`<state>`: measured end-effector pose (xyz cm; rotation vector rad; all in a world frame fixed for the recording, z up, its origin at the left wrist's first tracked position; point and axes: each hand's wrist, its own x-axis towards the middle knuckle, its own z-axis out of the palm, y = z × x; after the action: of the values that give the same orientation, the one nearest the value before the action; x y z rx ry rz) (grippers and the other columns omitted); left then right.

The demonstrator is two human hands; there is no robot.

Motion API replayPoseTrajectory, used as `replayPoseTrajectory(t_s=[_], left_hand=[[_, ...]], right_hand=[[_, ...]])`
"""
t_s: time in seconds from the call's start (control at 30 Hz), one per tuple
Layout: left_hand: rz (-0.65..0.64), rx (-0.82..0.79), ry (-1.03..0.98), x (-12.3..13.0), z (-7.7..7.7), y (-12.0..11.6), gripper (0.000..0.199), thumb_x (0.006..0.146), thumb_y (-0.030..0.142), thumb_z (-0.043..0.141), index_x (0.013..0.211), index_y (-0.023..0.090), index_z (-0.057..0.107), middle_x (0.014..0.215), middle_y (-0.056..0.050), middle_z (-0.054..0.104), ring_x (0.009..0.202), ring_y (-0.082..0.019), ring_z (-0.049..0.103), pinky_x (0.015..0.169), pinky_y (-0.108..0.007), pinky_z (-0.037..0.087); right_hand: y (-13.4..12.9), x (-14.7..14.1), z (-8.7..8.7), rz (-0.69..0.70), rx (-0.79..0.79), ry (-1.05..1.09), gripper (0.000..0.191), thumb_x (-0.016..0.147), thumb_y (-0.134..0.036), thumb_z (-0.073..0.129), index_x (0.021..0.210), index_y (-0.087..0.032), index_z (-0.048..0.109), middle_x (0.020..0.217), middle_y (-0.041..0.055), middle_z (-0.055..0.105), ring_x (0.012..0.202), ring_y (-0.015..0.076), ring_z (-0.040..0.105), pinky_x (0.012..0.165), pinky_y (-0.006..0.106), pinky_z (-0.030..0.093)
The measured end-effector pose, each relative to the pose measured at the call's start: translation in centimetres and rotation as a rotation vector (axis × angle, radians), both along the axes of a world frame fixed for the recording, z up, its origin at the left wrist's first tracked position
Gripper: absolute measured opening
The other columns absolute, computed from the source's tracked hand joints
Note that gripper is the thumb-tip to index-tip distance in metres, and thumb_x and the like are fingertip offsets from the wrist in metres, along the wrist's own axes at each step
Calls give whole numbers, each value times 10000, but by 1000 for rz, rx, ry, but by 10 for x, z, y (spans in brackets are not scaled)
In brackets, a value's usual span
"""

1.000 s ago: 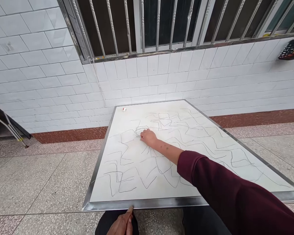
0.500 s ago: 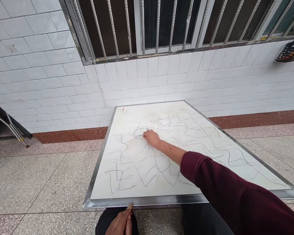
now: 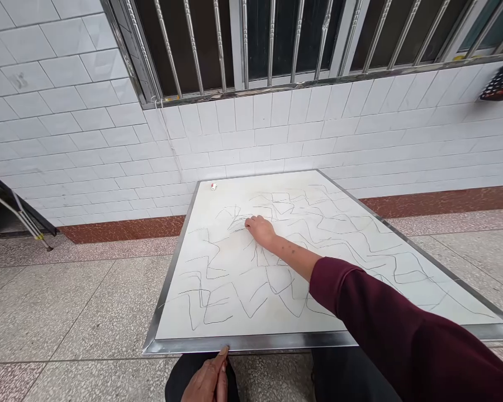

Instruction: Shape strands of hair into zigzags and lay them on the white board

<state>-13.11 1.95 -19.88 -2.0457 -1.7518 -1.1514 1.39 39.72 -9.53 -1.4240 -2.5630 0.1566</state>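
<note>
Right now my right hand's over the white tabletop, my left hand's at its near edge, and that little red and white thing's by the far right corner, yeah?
No, the head view shows the red and white thing by the far left corner. Your right hand is over the white tabletop, left hand at its near edge.

Barred window (image 3: 285,42), white tiled wall (image 3: 243,134), speckled floor (image 3: 79,307), dotted bag (image 3: 502,84)
</note>
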Motion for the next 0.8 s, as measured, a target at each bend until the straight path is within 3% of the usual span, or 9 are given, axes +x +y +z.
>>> replayPoseTrajectory(t_s=[0.2, 0.47, 0.8], left_hand=[[2, -1, 5, 0, -1, 0, 352, 973, 218, 468, 1304, 244, 585, 984, -20, 772, 798, -149, 744, 806, -225, 591], [14, -7, 28, -1, -4, -1, 339, 982, 235, 455, 1281, 222, 613, 1015, -36, 767, 817, -150, 742, 825, -235, 587], [17, -17, 9, 3, 1, 0, 338, 992, 274, 439, 1265, 222, 631, 966, -47, 773, 778, -154, 741, 755, -228, 597]], right_hand=[[3, 16, 9, 17, -15, 50, 222, 974, -321, 549, 1130, -178, 617, 1164, 77, 621, 995, 191, 620, 846, 379, 542], [-7, 8, -3, 20, -76, 16, 249, 969, -324, 561, 1168, -182, 607, 1208, 85, 610, 1016, 200, 622, 873, 401, 541], [-18, 0, -3, 21, -135, -19, 271, 964, -344, 566, 1174, -176, 603, 1204, 87, 610, 1019, 205, 622, 871, 407, 540]])
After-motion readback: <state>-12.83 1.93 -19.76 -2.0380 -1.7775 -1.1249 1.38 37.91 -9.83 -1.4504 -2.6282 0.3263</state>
